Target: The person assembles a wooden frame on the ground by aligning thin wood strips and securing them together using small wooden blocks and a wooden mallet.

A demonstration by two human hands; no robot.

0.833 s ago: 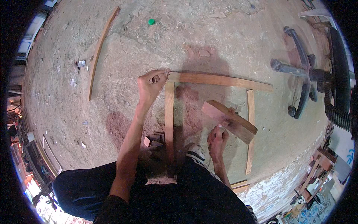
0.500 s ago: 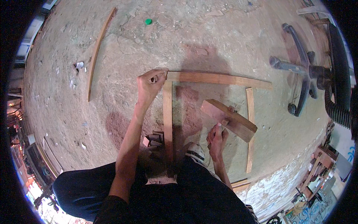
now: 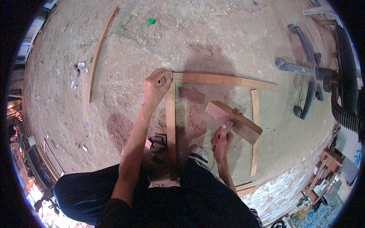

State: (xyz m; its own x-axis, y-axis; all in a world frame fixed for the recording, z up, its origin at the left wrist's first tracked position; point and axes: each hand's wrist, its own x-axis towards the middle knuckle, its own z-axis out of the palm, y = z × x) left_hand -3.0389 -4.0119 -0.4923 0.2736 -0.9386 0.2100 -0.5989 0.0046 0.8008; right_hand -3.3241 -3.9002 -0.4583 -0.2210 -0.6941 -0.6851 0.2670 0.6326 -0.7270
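My right hand (image 3: 221,144) is wrapped round the handle of a wooden mallet, whose large block head (image 3: 237,123) is held tilted over the floor. My left hand (image 3: 156,89) is closed in a pinch at the left end of a crosswise wooden strip (image 3: 220,79). Whatever its fingertips hold there is too small to make out. Below that end, a second wooden strip (image 3: 171,121) runs toward me and meets the first at a corner. A third strip (image 3: 254,133), partly hidden by the mallet head, lies beneath the crosswise strip's right part.
A loose wooden strip (image 3: 99,55) lies on the rough floor at the left. Some dark pieces (image 3: 157,141) sit near my legs. A green cap (image 3: 151,21) is at the far side. A black chair base (image 3: 310,72) stands at the right, near a flaking wall (image 3: 277,193).
My left hand has shifted slightly to the right, its fingertips now over the strip's end. My right hand and the mallet have hardly moved.
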